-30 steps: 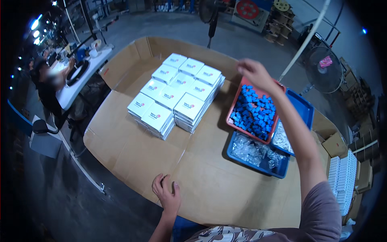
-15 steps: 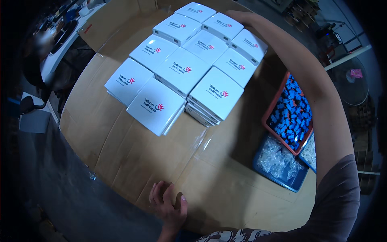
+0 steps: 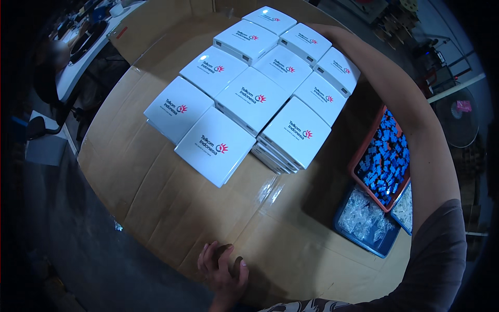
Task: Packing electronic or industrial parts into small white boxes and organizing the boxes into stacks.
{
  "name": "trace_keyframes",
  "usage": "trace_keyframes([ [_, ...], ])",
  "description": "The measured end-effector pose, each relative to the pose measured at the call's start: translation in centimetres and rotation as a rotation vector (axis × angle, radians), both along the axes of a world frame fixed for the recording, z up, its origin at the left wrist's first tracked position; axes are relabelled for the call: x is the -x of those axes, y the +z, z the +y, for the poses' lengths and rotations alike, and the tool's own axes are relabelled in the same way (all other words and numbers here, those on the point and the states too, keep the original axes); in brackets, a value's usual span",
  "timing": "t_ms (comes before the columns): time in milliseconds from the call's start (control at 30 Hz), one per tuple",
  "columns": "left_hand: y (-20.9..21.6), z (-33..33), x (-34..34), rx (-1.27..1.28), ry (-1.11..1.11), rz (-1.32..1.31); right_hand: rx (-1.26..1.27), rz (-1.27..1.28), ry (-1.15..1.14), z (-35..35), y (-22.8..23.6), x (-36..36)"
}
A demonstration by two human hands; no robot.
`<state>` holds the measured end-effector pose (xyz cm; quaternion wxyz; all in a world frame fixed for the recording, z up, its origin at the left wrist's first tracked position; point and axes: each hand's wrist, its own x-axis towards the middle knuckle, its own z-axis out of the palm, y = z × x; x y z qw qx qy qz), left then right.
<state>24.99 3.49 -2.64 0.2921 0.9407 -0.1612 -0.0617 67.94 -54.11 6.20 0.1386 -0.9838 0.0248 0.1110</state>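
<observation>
Stacks of flat white square boxes [image 3: 252,96] with dark and red printing on top stand close together on a cardboard-covered table [image 3: 171,208]. My right arm reaches round their right side, and my right hand [image 3: 323,32] is at the far side, against or just behind the back stacks. Its fingers are hidden there, so what it touches cannot be seen. Near the front edge, my left hand [image 3: 224,270] hovers over or rests on the cardboard, fingers loosely bent and apart, with nothing in them. The nearest white box [image 3: 215,148] lies beyond it.
To the right, a red tray [image 3: 382,161] of small blue pieces overlaps a blue tray [image 3: 371,247] holding crumpled clear plastic. Another small blue-edged tray [image 3: 403,210] is partly behind my arm. A cardboard flap [image 3: 156,28] rises at the back. A fan [image 3: 456,122] stands beyond the right side.
The whole view has shifted a little, so the stacks and trays appear slightly farther right and lower. My left hand stays near the front edge and my right hand stays behind the stacks.
</observation>
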Motion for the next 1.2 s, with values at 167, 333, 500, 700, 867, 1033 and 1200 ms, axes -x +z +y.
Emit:
trace_keyframes([
  [167, 0.9, -0.4, -0.4, 0.006, -0.004, -0.004, 0.06, -0.011, 0.01, 0.4, 1.0, 0.5],
  [333, 1.2, -0.3, -0.4, 0.064, -0.017, -0.062, 0.079, -0.441, -0.114, 2.4, 5.3, 4.5],
  [500, 1.5, 0.0, 0.0, 0.137, -0.02, -0.115, -0.131, -0.77, -0.141, 5.8, 12.0, 13.9],
  [700, 1.1, 0.1, 1.0, 0.163, -0.027, -0.202, -0.375, -1.071, -0.055, 12.9, 17.7, 29.4],
  [867, -0.1, 0.3, 1.4, 0.251, -0.049, -0.224, -0.606, -1.065, -0.114, 20.2, 18.1, 43.0],
  [1033, 1.4, -0.8, 3.4, 0.639, -0.13, 0.021, -0.761, -1.014, -0.185, 25.3, 15.7, 55.1],
  [1200, 8.4, -6.0, 8.8, 1.022, -0.484, 0.818, -1.073, -0.758, -0.223, 29.1, 11.3, 64.6],
])
